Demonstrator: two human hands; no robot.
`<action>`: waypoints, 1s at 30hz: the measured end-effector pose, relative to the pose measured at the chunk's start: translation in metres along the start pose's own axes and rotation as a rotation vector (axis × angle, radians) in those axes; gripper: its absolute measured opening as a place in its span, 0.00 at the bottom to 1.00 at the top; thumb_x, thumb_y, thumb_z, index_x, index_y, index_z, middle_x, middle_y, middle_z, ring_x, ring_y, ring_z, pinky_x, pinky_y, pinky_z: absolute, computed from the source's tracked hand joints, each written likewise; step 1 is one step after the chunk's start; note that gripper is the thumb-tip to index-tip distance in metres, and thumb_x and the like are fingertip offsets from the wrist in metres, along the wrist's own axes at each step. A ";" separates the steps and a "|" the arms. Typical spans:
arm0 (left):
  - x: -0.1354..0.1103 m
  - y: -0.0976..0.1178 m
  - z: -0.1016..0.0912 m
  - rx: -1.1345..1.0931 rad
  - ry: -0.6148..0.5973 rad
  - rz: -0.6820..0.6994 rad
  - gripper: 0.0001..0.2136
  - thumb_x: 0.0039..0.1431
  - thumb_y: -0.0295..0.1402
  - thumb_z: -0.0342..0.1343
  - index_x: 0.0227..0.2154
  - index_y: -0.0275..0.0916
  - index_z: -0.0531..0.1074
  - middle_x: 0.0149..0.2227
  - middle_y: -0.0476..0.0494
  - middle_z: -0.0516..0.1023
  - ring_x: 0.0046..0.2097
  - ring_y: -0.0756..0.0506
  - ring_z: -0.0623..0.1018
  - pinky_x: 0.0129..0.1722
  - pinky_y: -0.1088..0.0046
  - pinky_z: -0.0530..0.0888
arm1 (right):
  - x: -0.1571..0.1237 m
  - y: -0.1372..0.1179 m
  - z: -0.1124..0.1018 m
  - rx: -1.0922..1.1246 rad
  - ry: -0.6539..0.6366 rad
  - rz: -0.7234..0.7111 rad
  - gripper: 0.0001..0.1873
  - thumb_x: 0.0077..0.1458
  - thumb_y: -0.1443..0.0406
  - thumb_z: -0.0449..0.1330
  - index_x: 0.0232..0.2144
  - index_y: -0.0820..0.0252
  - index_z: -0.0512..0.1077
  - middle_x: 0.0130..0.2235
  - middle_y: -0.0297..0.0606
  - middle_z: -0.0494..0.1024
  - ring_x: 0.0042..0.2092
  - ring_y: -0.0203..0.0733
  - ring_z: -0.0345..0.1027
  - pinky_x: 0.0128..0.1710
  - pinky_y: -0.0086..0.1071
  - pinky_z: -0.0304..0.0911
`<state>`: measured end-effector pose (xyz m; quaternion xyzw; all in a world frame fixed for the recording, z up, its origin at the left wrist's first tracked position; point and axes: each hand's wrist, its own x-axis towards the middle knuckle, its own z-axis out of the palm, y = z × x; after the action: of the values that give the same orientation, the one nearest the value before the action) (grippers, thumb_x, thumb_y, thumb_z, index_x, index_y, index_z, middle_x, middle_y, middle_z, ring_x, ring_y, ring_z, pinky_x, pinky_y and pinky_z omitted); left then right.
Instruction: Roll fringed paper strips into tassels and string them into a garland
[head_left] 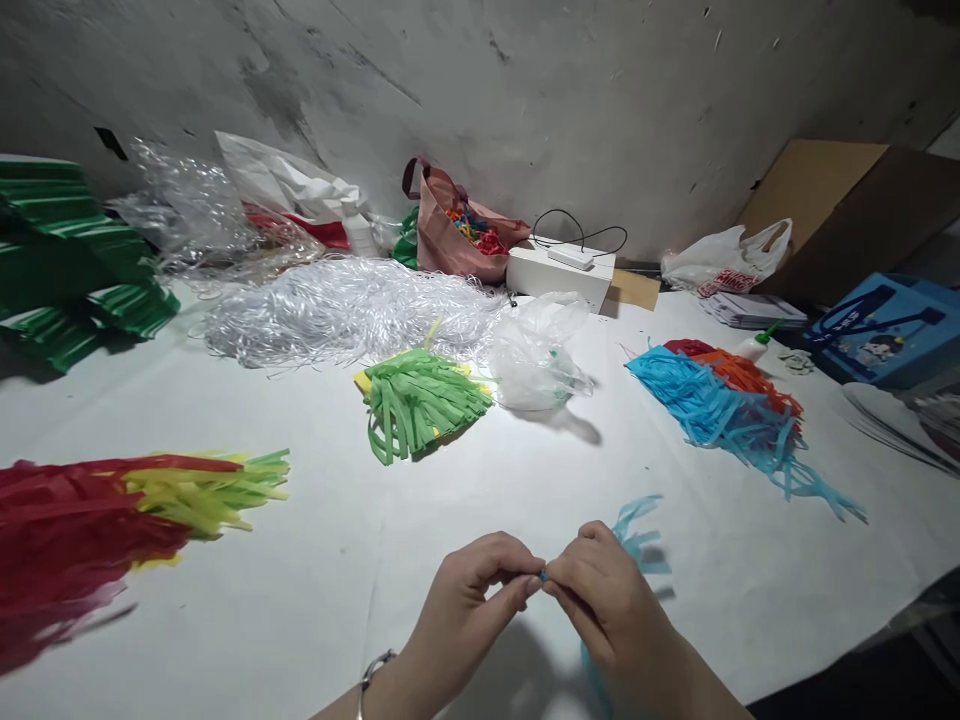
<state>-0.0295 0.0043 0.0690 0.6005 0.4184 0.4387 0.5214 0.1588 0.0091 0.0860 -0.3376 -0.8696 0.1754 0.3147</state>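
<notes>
A slim, shiny, silver-coloured bracelet (366, 684) curves around the person's left wrist (397, 686).

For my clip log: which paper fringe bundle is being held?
The light-blue bundle pinched between the left hand and right hand; others lie on the table.

A green tassel (424, 400) lay on a white tabletop (322, 600). Nearer than the green tassel, the left hand (480, 595) and right hand (611, 595) pinched the end of a blue tassel (628, 532). Left of the green tassel were red streamers (67, 515); right, a plastic bag (529, 360); behind, shiny string (352, 310) and a pink bag (442, 230).
</notes>
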 end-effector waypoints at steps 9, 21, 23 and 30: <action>0.003 0.002 -0.002 -0.064 -0.031 -0.069 0.05 0.58 0.34 0.60 0.32 0.39 0.79 0.29 0.46 0.75 0.30 0.49 0.73 0.30 0.74 0.70 | -0.006 0.002 0.001 0.205 0.049 0.168 0.04 0.63 0.67 0.55 0.40 0.57 0.70 0.33 0.36 0.76 0.35 0.40 0.66 0.36 0.34 0.59; 0.002 -0.001 0.001 -0.096 -0.051 -0.101 0.06 0.58 0.35 0.60 0.32 0.38 0.78 0.30 0.45 0.75 0.29 0.49 0.73 0.30 0.73 0.71 | -0.001 -0.003 0.007 0.156 0.192 0.086 0.08 0.61 0.73 0.52 0.31 0.57 0.66 0.27 0.32 0.71 0.29 0.37 0.63 0.34 0.34 0.59; 0.002 -0.001 0.001 -0.074 -0.042 -0.099 0.07 0.58 0.36 0.60 0.31 0.38 0.78 0.29 0.46 0.75 0.29 0.49 0.73 0.30 0.74 0.71 | -0.002 -0.002 0.007 0.184 0.181 0.085 0.08 0.61 0.72 0.52 0.31 0.57 0.67 0.27 0.32 0.72 0.29 0.37 0.64 0.35 0.35 0.60; 0.004 0.000 0.001 -0.057 -0.053 -0.097 0.07 0.58 0.36 0.60 0.32 0.38 0.78 0.29 0.45 0.76 0.30 0.49 0.73 0.30 0.73 0.71 | -0.008 0.004 0.010 0.330 0.181 0.184 0.04 0.60 0.70 0.57 0.33 0.56 0.71 0.29 0.33 0.75 0.32 0.39 0.66 0.36 0.35 0.62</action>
<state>-0.0274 0.0076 0.0695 0.5759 0.4205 0.4088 0.5696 0.1588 0.0055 0.0733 -0.3737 -0.7628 0.3123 0.4255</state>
